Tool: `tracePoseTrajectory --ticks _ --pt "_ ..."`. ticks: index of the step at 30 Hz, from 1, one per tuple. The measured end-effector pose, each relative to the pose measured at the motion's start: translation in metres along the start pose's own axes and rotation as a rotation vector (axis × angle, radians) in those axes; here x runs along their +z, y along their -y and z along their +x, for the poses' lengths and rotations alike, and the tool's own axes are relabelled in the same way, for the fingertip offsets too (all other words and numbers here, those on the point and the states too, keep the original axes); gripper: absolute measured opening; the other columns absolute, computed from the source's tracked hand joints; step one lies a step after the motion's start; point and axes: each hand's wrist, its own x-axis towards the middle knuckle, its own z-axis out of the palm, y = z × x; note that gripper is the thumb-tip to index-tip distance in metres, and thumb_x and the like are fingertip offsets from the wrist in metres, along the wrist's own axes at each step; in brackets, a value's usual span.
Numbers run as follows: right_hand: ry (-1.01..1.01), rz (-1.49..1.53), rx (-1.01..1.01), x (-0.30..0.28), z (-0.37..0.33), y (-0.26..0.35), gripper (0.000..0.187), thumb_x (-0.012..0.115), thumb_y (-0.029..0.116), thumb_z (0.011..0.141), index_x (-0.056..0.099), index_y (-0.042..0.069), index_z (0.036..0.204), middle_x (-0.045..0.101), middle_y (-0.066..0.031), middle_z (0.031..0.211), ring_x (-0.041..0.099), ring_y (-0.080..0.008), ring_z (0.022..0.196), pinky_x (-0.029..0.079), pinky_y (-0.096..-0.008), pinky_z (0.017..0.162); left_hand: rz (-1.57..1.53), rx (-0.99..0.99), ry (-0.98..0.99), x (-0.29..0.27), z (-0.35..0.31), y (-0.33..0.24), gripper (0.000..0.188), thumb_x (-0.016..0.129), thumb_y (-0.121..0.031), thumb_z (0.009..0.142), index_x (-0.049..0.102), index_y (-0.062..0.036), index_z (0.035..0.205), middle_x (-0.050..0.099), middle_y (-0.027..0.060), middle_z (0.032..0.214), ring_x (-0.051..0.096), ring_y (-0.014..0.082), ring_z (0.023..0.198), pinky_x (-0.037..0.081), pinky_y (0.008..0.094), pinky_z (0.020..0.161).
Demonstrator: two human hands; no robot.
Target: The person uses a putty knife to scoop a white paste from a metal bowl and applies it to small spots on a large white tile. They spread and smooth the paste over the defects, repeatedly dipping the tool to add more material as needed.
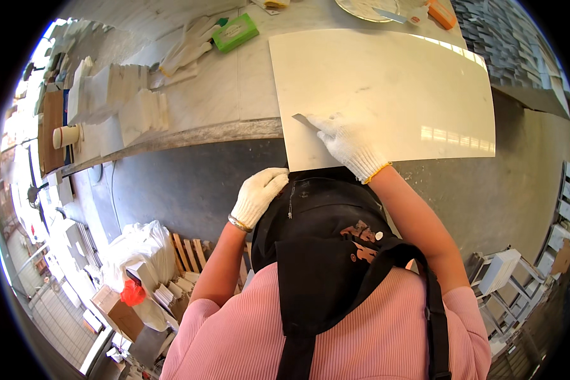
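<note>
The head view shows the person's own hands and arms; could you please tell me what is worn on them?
The left hand and right hand wear off-white knitted gloves. The right glove's cuff ends in yellow edging; a narrow band, its kind unclear, shows at the left wrist. The forearms are bare up to short pink sleeves.

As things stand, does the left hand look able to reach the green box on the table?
Probably yes, with some stretching: the left hand is by a corner of the pale sheet, and nothing seems to block its way over the table to the green box.
</note>
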Motion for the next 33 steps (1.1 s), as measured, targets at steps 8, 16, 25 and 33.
tracePoseTrajectory --ticks 8,16,25,33 --pt "0.057 0.083 0.040 -0.011 0.000 -0.004 0.038 0.062 0.020 0.095 0.066 0.025 0.133 0.066 -0.0134 0.097 0.066 -0.0306 0.087 0.054 -0.0412 0.079 0.082 0.045 -0.040 -0.001 0.002 -0.009 0.035 0.059 -0.028 0.096 0.072 0.0000 0.112 0.072 0.0112 0.091 0.068 0.0179 0.081 0.052 0.0308 0.080" --pt "0.220 0.123 -0.020 -0.003 -0.009 0.010 0.041 0.063 0.021 0.095 0.063 0.024 0.136 0.067 -0.0150 0.103 0.067 -0.0319 0.090 0.055 -0.0425 0.081 0.208 0.025 -0.095 -0.001 0.001 -0.031 0.032 0.060 -0.028 0.096 0.073 -0.0027 0.112 0.074 0.0123 0.094 0.070 0.0222 0.088 0.053 0.0333 0.084" --pt "0.038 0.839 0.420 -0.043 -0.137 -0.043 0.050 0.072 0.011 0.086 0.065 0.006 0.135 0.065 -0.0039 0.087 0.058 -0.0129 0.078 0.049 -0.0269 0.077 0.674 0.604 -0.532 -0.011 0.018 -0.013 0.040 0.071 -0.023 0.090 0.066 -0.0033 0.124 0.066 0.0182 0.128 0.062 0.0375 0.117 0.049 0.0440 0.100" --pt "-0.244 1.174 0.500 -0.049 -0.167 -0.085 0.054 0.073 0.007 0.087 0.061 0.000 0.139 0.057 0.0031 0.084 0.053 -0.0061 0.074 0.045 -0.0222 0.067 1.101 0.547 -0.289 0.070 0.071 -0.040 0.085 0.064 -0.051 0.089 0.037 -0.0028 0.154 0.024 0.0298 0.162 0.021 0.0512 0.150 0.015 0.0624 0.121"
